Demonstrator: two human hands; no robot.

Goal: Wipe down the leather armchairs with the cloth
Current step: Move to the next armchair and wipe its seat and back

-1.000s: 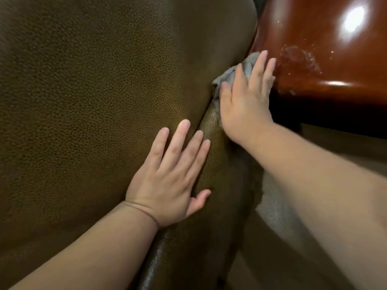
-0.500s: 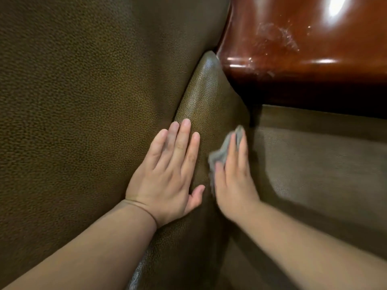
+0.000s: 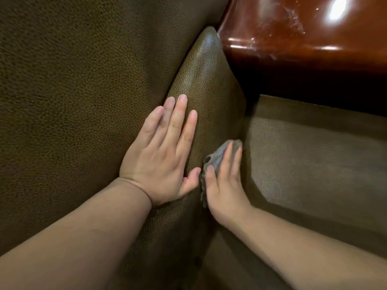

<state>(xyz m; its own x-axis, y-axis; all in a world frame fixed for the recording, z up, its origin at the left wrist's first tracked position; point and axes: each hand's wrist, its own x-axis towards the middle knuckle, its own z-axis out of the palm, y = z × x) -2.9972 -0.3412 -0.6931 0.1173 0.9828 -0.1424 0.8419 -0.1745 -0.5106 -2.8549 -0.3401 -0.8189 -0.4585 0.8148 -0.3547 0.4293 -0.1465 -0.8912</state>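
- Nearest you, both bare forearms reach in from the bottom edge – the left from the lower left, the right from the lower right – and meet near the middle of the view.
- Your left hand (image 3: 161, 158) lies flat, palm down, on the brown pebbled leather of the armchair (image 3: 73, 101). Its fingers are straight and close together, the thumb spread out to the right, and it grips nothing.
- That thumb tip sits just beside the grey cloth (image 3: 217, 155), next to your right hand (image 3: 225, 185).
- Your right hand presses the cloth against the side of the rounded leather cushion (image 3: 201, 76), down in the crease where it meets the seat. The fingers are straight and pressed together over the fabric – not curled round it.
- The cloth is crumpled; it shows past your fingertips at the top and along the thumb side of the hand. The rest is hidden under your palm.
- To the right of the cloth, the flatter leather seat panel (image 3: 303, 160) runs off in paler light.
- Farther on, the cushion narrows to a rounded tip with a soft sheen.
- Farthest, at the top right, a glossy reddish-brown wooden surface (image 3: 303, 32) carries a bright light reflection and pale smears, with deep shadow beneath its edge.
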